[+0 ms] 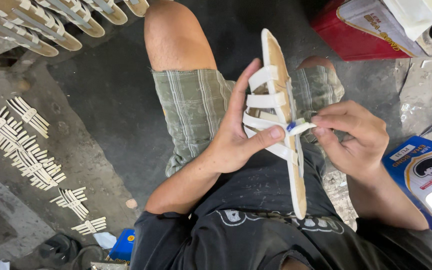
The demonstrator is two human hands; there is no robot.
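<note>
Already most white straps sat fixed on the sandal [281,125] over the lap, which the left hand [241,135] gripped, while the right hand [353,137] pinched one loose strap end [303,126], not yet stuck.

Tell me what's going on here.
A seated person holds a white strappy sandal on edge over their lap. The left hand grips it from the strap side, thumb pressed on the straps, while the right hand pinches one strap end at the sole's edge. Bundles of loose white straps lie on the floor to the left, and more sandals sit at the top left.
</note>
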